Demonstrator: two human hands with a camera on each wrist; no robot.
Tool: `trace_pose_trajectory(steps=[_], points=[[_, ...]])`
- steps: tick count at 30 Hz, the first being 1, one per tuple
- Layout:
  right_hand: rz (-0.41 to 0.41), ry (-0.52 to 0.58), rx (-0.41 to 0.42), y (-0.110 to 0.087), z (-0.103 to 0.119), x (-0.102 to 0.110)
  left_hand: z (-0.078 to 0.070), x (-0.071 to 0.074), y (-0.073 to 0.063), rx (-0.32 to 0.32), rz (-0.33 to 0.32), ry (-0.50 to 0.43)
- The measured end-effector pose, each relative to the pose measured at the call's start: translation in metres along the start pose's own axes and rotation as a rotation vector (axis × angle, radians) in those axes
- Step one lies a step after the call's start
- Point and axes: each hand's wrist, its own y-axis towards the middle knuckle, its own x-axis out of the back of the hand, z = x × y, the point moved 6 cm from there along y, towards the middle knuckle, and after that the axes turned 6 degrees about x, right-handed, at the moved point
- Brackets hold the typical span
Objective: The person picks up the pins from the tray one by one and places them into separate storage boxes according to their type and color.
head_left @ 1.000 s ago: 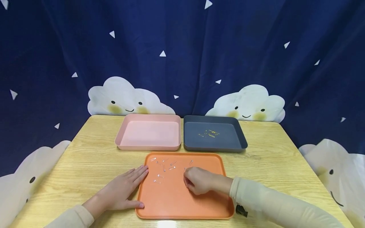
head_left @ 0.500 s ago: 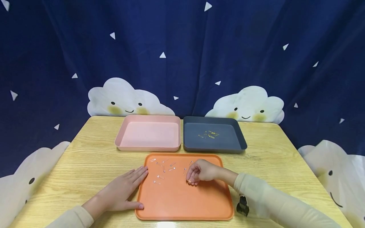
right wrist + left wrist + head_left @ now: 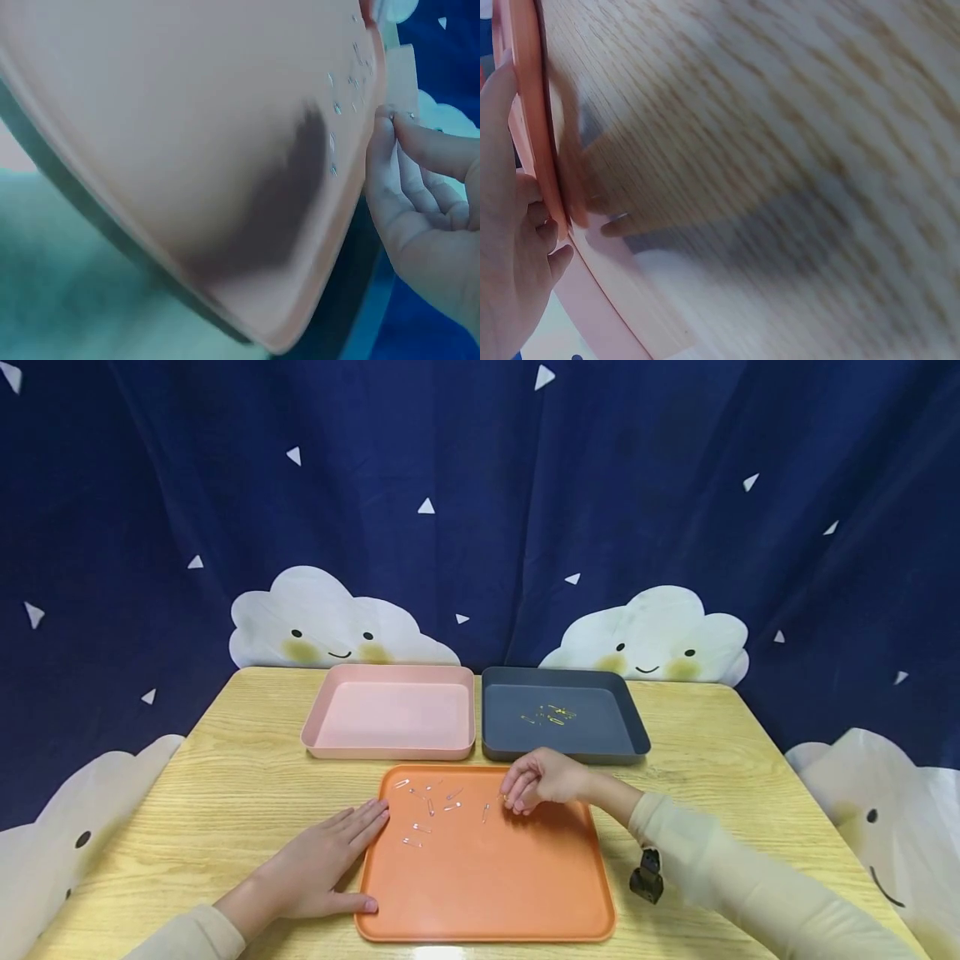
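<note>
My left hand (image 3: 311, 870) rests flat by the orange tray (image 3: 487, 893), its straight fingers touching the left rim. With thumb and fingertips, my right hand (image 3: 545, 779) pinches a small safety pin (image 3: 410, 115) above the tray's far right part. That pin is mostly hidden by the fingers and its colour is hard to tell. Several silver safety pins (image 3: 422, 828) lie scattered over the tray's far left half. A lone silver pin (image 3: 485, 812) lies left of my right hand.
Behind the orange tray stand a pink tray (image 3: 390, 753) at left and a dark grey tray (image 3: 600, 727) at right. Several gold-coloured pins (image 3: 557, 721) lie in the grey one. A black device (image 3: 647, 878) hangs at my right wrist.
My right hand has risen from the middle of the tray and moved back and to the right, a pin between its fingertips. My left hand has stayed on the rim.
</note>
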Motion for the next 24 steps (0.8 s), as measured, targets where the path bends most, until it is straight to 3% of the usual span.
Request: trace_pose_trajectory(steps=[11,19,24], points=[[-0.013,-0.163,-0.094,0.007,0.021,0.054,0.002,-0.004,-0.002,0.010,0.004,0.005],[-0.019,-0.170,-0.161,0.013,0.027,0.081,0.002,-0.004,-0.002,0.007,-0.004,0.007],[-0.032,-0.219,-0.210,0.020,0.031,0.098,0.002,-0.004,0.000,0.014,0.032,-0.009]])
